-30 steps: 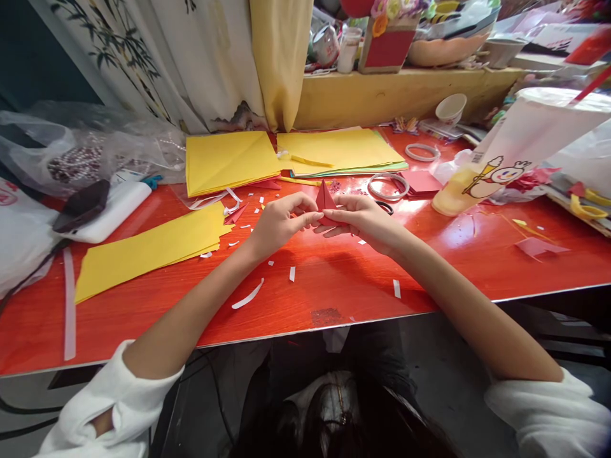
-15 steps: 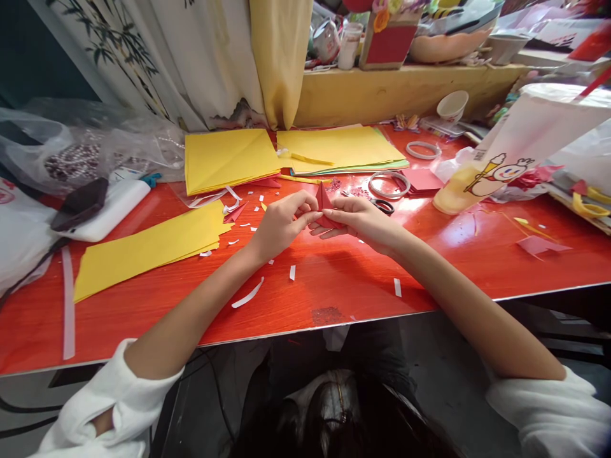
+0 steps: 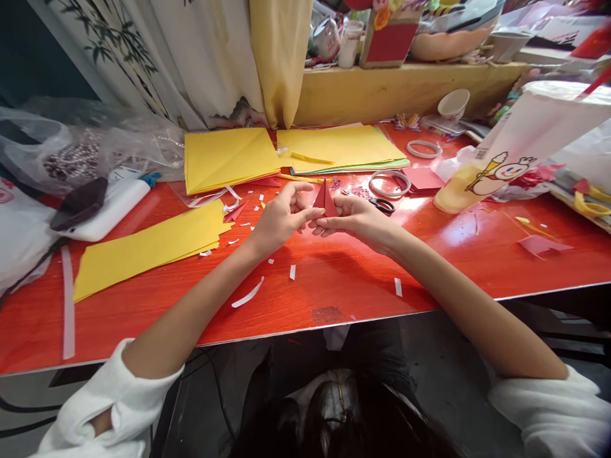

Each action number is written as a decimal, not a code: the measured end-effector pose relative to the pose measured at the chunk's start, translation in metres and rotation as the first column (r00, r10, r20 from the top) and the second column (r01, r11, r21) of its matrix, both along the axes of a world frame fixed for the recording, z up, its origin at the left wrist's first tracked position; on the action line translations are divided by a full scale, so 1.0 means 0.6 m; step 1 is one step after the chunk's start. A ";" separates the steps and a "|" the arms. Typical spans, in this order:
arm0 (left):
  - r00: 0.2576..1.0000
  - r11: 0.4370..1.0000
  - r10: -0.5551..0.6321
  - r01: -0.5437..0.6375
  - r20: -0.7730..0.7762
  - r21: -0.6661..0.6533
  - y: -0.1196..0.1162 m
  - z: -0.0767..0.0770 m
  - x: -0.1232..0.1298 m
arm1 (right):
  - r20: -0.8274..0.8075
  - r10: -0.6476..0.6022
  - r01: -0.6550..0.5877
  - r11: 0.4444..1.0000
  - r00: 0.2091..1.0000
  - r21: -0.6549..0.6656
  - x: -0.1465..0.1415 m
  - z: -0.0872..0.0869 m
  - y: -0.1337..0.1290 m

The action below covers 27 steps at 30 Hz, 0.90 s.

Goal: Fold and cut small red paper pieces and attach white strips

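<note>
A: Fingers first?

B: Both hands pinch a small folded red paper piece (image 3: 325, 199), pointed tip up. Left hand (image 3: 279, 218) grips its L edge w/ thumb + fingers, index lifted a bit. Right hand (image 3: 359, 217) is closed on the R lower corner.

A: Where's the piece?

B: Held just above the red table (image 3: 334, 280), mid-table, between the two hands.

A: Around them?

B: Black-handled scissors (image 3: 382, 205) just beside the R hand, partly hidden so prob. scissors. White paper scraps (image 3: 247, 294) scattered near the wrists. Yellow paper strip stack (image 3: 153, 246) to the L, bigger yellow sheets (image 3: 229, 158) farther back. Tape rings (image 3: 389, 184) behind the scissors. Drink cup in a printed bag (image 3: 496, 166) far R. Phone (image 3: 80, 202) on a white box far L.
</note>
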<state>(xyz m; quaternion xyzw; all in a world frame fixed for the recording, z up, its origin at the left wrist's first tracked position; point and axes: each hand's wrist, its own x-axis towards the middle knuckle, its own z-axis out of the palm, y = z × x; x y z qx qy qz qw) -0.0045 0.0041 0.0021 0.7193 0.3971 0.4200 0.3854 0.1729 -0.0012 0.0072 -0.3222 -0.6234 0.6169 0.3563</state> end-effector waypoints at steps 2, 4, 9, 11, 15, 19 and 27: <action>1.000 0.999 -0.026 0.026 0.002 -0.030 0.001 0.002 -0.002 | 0.002 -0.002 0.002 1.000 1.000 0.009 0.000 -0.001 0.000; 0.999 0.999 -0.039 0.039 0.021 -0.027 0.000 0.005 -0.003 | 0.000 -0.008 0.008 1.000 1.000 0.002 0.000 0.000 0.000; 0.996 0.998 -0.025 0.030 0.090 -0.056 -0.004 0.013 -0.002 | -0.054 -0.079 0.075 0.995 0.995 -0.072 0.001 0.002 0.000; 0.996 0.997 -0.024 0.029 0.083 -0.065 -0.005 0.015 -0.001 | -0.043 -0.118 0.117 0.993 0.992 -0.030 0.001 0.003 -0.001; 0.999 0.998 -0.035 0.036 0.008 -0.043 -0.007 0.013 -0.002 | 0.016 -0.179 0.177 0.980 0.984 0.091 -0.001 0.005 -0.004; 0.994 1.000 -0.018 0.017 -0.108 -0.007 -0.006 0.009 -0.005 | 0.055 -0.207 0.195 0.966 0.977 0.171 -0.005 0.005 -0.005; 0.981 1.000 -0.013 0.008 -0.194 -0.029 -0.008 0.014 -0.006 | 0.086 -0.191 0.169 0.963 0.978 0.210 -0.006 0.004 -0.003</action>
